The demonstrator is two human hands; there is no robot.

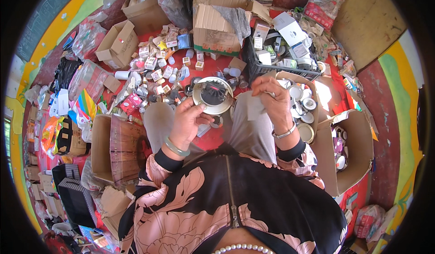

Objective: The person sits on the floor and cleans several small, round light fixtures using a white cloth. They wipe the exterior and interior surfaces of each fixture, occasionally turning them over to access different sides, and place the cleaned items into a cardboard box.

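Note:
My left hand point(192, 122) grips a round, white-rimmed fixture with a dark centre point(212, 94) by its near edge, thumb on top of the rim. It hangs over the gap between my knees. To the right of it, my right hand point(274, 98) is raised with its fingers curled in. A pale, thin piece point(256, 109) shows just under those fingers; whether they hold it is unclear. Close to my right hand, an open cardboard box point(316, 84) contains several round white-rimmed parts point(309, 103).
Small boxes and bulbs point(158, 59) litter the red floor ahead. A black crate point(290, 70) packed with boxes stands at the far right. Open cartons point(349, 163) flank me on the right, another carton point(102, 150) on the left. A large carton point(215, 32) is straight ahead.

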